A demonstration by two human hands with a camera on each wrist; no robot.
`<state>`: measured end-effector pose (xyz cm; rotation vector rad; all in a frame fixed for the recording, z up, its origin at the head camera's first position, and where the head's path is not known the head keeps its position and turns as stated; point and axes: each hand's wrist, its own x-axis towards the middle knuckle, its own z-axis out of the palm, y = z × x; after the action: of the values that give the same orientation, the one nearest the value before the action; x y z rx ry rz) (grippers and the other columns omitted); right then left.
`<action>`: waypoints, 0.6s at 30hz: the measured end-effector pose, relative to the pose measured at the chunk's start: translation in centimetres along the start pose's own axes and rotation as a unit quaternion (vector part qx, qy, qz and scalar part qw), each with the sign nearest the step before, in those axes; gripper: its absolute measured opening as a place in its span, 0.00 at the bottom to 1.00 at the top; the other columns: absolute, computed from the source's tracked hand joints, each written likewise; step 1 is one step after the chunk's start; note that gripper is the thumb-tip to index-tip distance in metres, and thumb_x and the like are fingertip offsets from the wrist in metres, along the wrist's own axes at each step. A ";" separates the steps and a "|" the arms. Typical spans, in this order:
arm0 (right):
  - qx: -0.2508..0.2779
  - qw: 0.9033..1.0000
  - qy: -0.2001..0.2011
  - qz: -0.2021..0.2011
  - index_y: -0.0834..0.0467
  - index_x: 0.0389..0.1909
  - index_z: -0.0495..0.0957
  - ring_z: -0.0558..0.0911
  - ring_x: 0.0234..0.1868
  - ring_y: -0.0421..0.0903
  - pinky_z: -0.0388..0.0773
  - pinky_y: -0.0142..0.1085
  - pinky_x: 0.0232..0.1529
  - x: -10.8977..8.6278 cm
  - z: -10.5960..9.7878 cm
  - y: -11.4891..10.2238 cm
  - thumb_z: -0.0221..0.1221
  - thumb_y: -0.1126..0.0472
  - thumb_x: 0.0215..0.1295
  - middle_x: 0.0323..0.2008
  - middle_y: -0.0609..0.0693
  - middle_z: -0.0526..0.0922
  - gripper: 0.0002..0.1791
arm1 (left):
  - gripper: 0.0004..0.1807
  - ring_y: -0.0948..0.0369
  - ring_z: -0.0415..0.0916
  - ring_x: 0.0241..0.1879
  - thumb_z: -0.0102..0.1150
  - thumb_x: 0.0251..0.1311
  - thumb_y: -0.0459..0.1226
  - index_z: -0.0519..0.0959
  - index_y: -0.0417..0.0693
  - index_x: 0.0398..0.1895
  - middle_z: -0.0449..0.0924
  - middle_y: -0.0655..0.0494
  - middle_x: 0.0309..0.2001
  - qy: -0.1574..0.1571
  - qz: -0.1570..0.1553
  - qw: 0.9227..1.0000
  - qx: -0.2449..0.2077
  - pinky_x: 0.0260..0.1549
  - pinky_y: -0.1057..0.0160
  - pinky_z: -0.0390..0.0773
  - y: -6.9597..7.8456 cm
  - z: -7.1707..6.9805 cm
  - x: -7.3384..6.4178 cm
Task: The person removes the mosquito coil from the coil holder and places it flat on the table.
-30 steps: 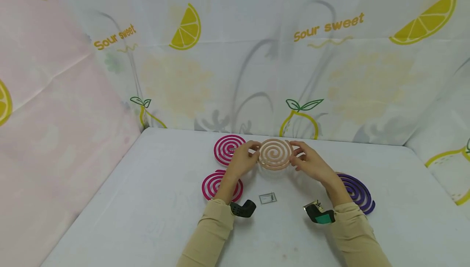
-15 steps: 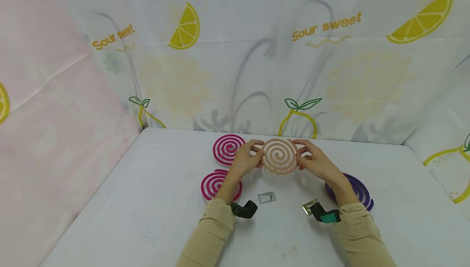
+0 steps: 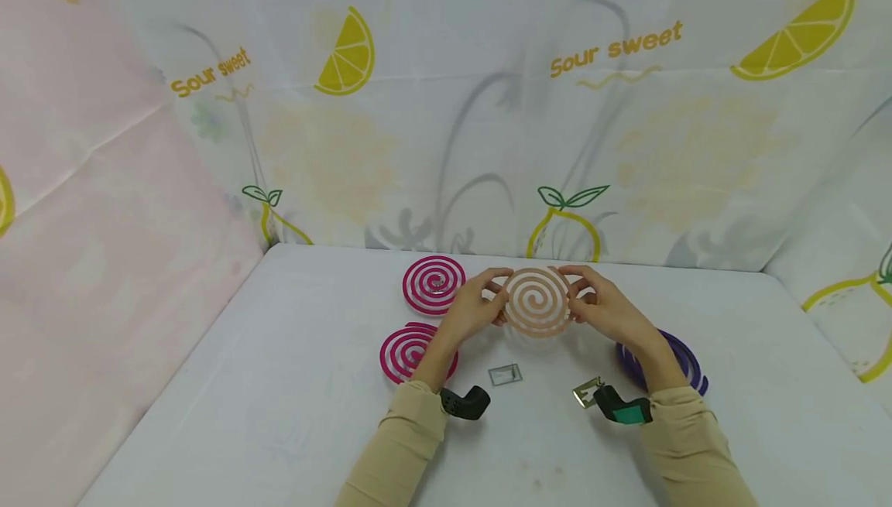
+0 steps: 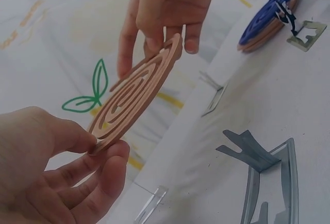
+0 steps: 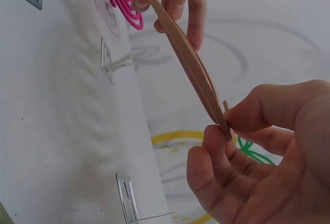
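Note:
Both hands hold a tan mosquito coil (image 3: 536, 300) above the far part of the table, tilted so its flat spiral faces the head camera. My left hand (image 3: 474, 307) pinches its left edge between thumb and fingers. On the opposite edge, my right hand (image 3: 605, 307) pinches it likewise. Seen edge-on in the right wrist view, the coil (image 5: 188, 61) looks thick, with a seam along it. Below the hands, a small grey metal coil stand (image 4: 252, 149) lies on the table with its prong bent up. A brass-coloured stand (image 3: 585, 393) lies near my right wrist.
Two pink coils, a far one (image 3: 411, 290) and a near one (image 3: 387, 360), lie by my left arm, which partly covers the near one. Behind my right forearm lies a purple coil (image 3: 686, 360), tan underneath (image 4: 268, 41). Thinner stands (image 5: 105, 59) sit near the table's far edge.
Both hands have shifted slightly right with the tan coil. The coil has tipped up, so its spiral looks rounder from the head camera. The other coils stay put.

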<state>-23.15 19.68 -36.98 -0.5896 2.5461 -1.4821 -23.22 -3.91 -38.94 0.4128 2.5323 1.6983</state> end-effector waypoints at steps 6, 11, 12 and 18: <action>-0.020 1.000 0.002 0.004 0.62 0.62 0.63 0.77 0.28 0.43 0.77 0.33 0.31 -0.3 -0.3 -0.2 0.53 0.68 0.64 0.36 0.60 0.71 0.25 | 0.21 0.54 0.83 0.23 0.51 0.65 0.32 0.72 0.50 0.61 0.80 0.41 0.43 -0.009 0.012 1.000 -0.012 0.27 0.59 0.83 0.1 0.3 -0.1; -0.027 1.000 -0.001 0.004 0.62 0.63 0.63 0.77 0.29 0.40 0.77 0.33 0.32 -0.5 -0.5 -0.1 0.53 0.68 0.65 0.37 0.60 0.71 0.25 | 0.20 0.58 0.82 0.24 0.51 0.65 0.32 0.71 0.48 0.61 0.80 0.42 0.42 -0.014 0.020 1.000 -0.012 0.28 0.59 0.83 0.2 0.5 -0.1; -0.026 1.000 -0.001 0.004 0.63 0.63 0.63 0.77 0.29 0.40 0.77 0.32 0.32 -0.5 -0.6 -0.1 0.53 0.68 0.65 0.37 0.61 0.71 0.25 | 0.20 0.58 0.82 0.25 0.51 0.65 0.32 0.71 0.48 0.61 0.80 0.42 0.42 -0.013 0.023 1.000 -0.007 0.27 0.61 0.83 0.2 0.6 -0.1; -0.023 1.000 -0.006 -0.004 0.64 0.63 0.63 0.77 0.28 0.39 0.77 0.33 0.32 -0.7 -0.9 0.1 0.52 0.68 0.65 0.39 0.62 0.72 0.25 | 0.20 0.59 0.81 0.32 0.52 0.64 0.33 0.73 0.50 0.59 0.82 0.45 0.41 0.002 0.037 0.999 0.035 0.25 0.71 0.78 0.2 0.9 -0.1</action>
<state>-22.84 20.73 -36.64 -0.6138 2.5788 -1.4215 -22.91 -3.10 -39.12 0.5149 2.6168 1.6394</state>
